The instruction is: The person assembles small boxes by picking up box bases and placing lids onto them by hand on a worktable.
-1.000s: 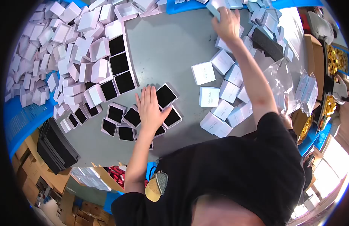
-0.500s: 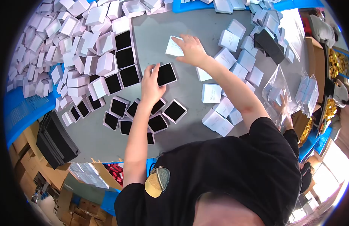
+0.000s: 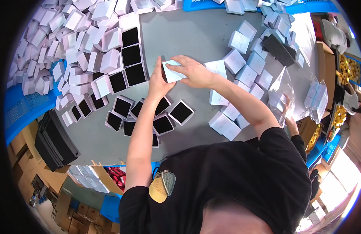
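Observation:
My left hand (image 3: 159, 81) is closed around the side of a small box base, which mostly hides behind the fingers. Over that base sits a white lid (image 3: 173, 71), held from above by my right hand (image 3: 195, 72); whether it is fully seated I cannot tell. Just below my hands lie several open boxes with black inserts (image 3: 181, 112). Beside my right wrist is a printed white lid or closed box (image 3: 216, 68), at the edge of a group of white boxes with script lettering (image 3: 234, 61).
A heap of white box parts (image 3: 77, 41) fills the upper left. More open black-lined boxes (image 3: 132, 55) stand in a column. Black foam sheets (image 3: 279, 50) lie at upper right. A co-worker's hand (image 3: 290, 121) holds a clear plastic bag (image 3: 279, 95). Black panels (image 3: 55, 142) stand lower left.
My right hand has come left with the white lid, onto the box base in my left hand. The base's black insert is now covered. The co-worker's hand and plastic bag have shifted slightly.

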A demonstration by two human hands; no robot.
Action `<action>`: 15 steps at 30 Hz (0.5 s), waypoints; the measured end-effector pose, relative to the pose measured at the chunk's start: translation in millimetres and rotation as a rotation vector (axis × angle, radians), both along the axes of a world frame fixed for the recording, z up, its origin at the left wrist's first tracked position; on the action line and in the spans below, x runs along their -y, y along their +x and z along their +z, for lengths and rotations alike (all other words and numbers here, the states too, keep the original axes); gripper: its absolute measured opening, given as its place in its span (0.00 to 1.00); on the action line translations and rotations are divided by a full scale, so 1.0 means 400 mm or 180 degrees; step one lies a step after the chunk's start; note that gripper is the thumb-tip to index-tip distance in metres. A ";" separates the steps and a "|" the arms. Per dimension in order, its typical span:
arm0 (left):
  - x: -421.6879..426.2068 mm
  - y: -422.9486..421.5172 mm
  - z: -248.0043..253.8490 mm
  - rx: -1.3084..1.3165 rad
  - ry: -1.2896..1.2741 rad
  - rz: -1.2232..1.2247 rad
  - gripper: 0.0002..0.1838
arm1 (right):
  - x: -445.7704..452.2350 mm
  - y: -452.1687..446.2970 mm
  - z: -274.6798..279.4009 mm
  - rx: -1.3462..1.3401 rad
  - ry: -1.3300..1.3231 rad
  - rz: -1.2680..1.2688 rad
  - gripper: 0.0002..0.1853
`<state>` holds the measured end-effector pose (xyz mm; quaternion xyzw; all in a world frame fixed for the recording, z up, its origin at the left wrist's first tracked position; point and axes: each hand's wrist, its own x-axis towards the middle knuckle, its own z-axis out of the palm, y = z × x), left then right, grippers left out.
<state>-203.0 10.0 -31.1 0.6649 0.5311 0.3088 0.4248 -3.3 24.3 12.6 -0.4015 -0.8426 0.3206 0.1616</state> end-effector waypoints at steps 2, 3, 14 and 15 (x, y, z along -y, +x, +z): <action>0.003 0.000 -0.004 -0.0134 0.0220 -0.0018 0.56 | 0.001 0.000 0.011 0.0223 0.0176 0.0106 0.40; 0.003 0.002 0.000 -0.0197 0.0347 -0.0031 0.55 | -0.003 0.001 0.016 0.0337 0.0278 0.0158 0.40; -0.006 0.004 0.012 -0.0426 0.0329 -0.0545 0.55 | 0.040 0.008 0.015 0.0793 0.0177 -0.0123 0.41; -0.016 0.002 0.029 -0.0450 0.0344 -0.0669 0.55 | 0.033 0.018 0.018 0.0645 0.0201 -0.0122 0.41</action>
